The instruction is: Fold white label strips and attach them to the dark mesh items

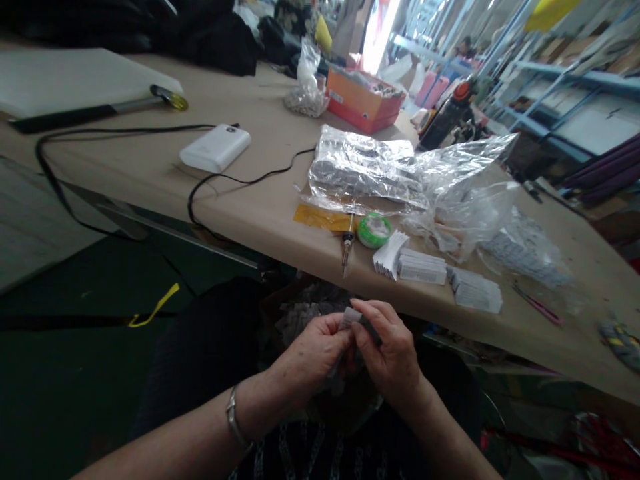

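My left hand [313, 347] pinches a small whitish-grey label [351, 316] between thumb and fingers, over my lap. My right hand [393, 350] meets it from the other side, its thumb and fingers closed on the same label. Below and behind the hands is a heap of similar pale pieces [305, 317], partly hidden. On the table edge just beyond lie stacks of white printed labels [423, 267], beside a round green tin [374, 230] and a small pointed tool with a clear tip [347, 250].
Clear plastic bags [370, 167] spread over the table [270, 213] behind the stacks. A white power bank [215, 148] with a black cable sits left of them. Farther back are an orange box [363, 100], a hammer-like tool [100, 113] and a dark bottle [445, 117]. Tweezers [537, 305] lie at right.
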Demonstrator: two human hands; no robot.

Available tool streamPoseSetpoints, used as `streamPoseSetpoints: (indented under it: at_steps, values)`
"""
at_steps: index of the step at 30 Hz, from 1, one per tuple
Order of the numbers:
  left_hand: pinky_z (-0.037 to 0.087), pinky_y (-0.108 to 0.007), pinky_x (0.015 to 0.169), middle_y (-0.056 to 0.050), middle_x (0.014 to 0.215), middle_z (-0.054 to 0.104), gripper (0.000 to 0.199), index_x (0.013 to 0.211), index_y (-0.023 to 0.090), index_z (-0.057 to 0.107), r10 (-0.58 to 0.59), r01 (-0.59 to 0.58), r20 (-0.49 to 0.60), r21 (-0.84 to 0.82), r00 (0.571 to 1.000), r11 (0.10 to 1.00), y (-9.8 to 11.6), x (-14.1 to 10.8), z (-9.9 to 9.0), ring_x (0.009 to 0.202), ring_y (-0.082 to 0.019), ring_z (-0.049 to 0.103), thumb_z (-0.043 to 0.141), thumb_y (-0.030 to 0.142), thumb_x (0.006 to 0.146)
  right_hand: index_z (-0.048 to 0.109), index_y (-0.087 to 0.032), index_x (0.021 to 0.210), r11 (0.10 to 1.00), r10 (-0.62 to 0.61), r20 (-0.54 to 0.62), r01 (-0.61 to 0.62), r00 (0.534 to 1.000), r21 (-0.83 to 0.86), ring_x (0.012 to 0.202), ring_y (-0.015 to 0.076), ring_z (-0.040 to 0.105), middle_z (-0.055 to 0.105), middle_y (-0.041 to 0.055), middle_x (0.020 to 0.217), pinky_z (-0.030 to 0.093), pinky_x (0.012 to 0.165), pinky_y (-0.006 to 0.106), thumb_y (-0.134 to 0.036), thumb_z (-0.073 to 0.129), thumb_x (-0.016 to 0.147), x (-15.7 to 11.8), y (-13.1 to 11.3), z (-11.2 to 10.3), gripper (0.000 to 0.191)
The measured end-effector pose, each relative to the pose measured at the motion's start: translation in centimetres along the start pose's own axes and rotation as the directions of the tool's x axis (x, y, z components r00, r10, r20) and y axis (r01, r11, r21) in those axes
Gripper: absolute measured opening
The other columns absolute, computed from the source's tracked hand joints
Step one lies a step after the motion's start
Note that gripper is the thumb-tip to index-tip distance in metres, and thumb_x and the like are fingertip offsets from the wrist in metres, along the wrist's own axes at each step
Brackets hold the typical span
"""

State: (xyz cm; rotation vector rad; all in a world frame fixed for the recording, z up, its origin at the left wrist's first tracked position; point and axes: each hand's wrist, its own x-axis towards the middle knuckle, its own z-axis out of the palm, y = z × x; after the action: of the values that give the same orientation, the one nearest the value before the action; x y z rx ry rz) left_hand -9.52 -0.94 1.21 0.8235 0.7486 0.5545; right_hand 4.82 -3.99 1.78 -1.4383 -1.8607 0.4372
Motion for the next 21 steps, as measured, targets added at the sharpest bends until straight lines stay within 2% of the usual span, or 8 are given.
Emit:
streamPoseSetpoints:
  at_steps: [2,5,7,9,11,13,16,21]
  values:
    - [0.035,-0.019,0.047,0.002,0.054,0.051,0.025,0.069,0.014,0.057,0.006,-0.006,0.002,-0.015,1.0,1.0,0.2,-0.1,0.1,0.048,-0.008,0.045,0.062,0.037,0.077,0.056,-0.023,0.118,0.999,0.026,0.009,-0.027,1.0,0.038,0.1,0.0212,0.056,0.06,0.0075,0.106,0.045,0.089,0.036,-0.019,0.05,0.088,0.0,-0.1,0.1,0.03]
    - [0.034,-0.019,0.046,0.003,0.053,0.05,0.027,0.074,0.014,0.058,0.0,-0.001,-0.015,-0.038,1.0,0.999,0.3,-0.1,0.1,0.046,-0.008,0.044,0.062,0.041,0.076,0.051,-0.023,0.122,0.966,0.167,-0.01,-0.162,0.986,0.199,0.093,0.0187,0.058,0.061,0.0053,0.101,0.046,0.086,0.033,-0.022,0.052,0.087,0.2,-0.2,0.4,0.035]
    - [0.035,-0.019,0.047,0.002,0.052,0.05,0.028,0.074,0.014,0.057,-0.004,0.003,-0.032,-0.037,0.999,0.999,0.3,-0.2,0.1,0.046,-0.008,0.045,0.062,0.041,0.077,0.054,-0.021,0.115,0.891,0.285,0.029,-0.276,0.958,0.36,0.083,0.0161,0.059,0.061,0.0033,0.093,0.048,0.079,0.029,-0.026,0.055,0.086,0.4,-0.1,0.4,0.029]
    - [0.035,-0.019,0.047,0.001,0.052,0.052,0.028,0.071,0.014,0.056,-0.015,0.014,-0.035,-0.032,0.999,0.999,0.3,-0.2,0.1,0.047,-0.008,0.046,0.061,0.041,0.078,0.058,-0.018,0.096,0.779,0.367,0.13,-0.38,0.921,0.499,0.071,0.0135,0.057,0.06,0.001,0.08,0.048,0.067,0.025,-0.03,0.057,0.085,0.6,0.1,0.4,0.017]
    - [0.035,-0.019,0.047,0.001,0.052,0.052,0.029,0.068,0.014,0.055,-0.021,0.02,-0.036,-0.028,0.999,0.999,0.2,-0.2,0.1,0.047,-0.008,0.047,0.061,0.041,0.078,0.058,-0.017,0.082,0.672,0.417,0.223,-0.464,0.881,0.577,0.06,0.0114,0.054,0.057,-0.0013,0.069,0.046,0.058,0.022,-0.032,0.059,0.083,0.9,0.4,0.4,0.016]
    - [0.035,-0.019,0.048,0.001,0.053,0.052,0.03,0.067,0.015,0.054,-0.022,0.021,-0.037,-0.026,0.999,0.999,0.1,-0.2,0.0,0.047,-0.008,0.046,0.061,0.042,0.078,0.057,-0.017,0.077,0.603,0.446,0.275,-0.513,0.852,0.61,0.052,0.0101,0.051,0.055,-0.003,0.061,0.044,0.052,0.021,-0.032,0.061,0.081,1.1,0.7,0.4,0.016]
    - [0.034,-0.019,0.048,0.001,0.053,0.052,0.031,0.066,0.015,0.053,-0.01,0.01,-0.043,-0.013,0.999,1.0,0.0,-0.1,-0.1,0.047,-0.008,0.045,0.06,0.042,0.079,0.057,-0.016,0.075,0.58,0.457,0.289,-0.529,0.841,0.619,0.049,0.0092,0.049,0.054,-0.0035,0.059,0.041,0.049,0.02,-0.032,0.063,0.078,1.5,0.9,0.5,0.017]
    - [0.036,-0.021,0.054,0.0,0.058,0.054,0.028,0.068,0.014,0.057,0.104,-0.102,-0.02,0.073,0.994,0.992,0.1,0.5,-0.8,0.054,-0.01,0.047,0.058,0.038,0.082,0.057,-0.016,0.07,0.637,0.44,0.227,-0.48,0.869,0.604,0.054,0.0094,0.047,0.053,-0.0028,0.061,0.04,0.052,0.02,-0.031,0.063,0.074,2.8,0.4,0.9,0.016]
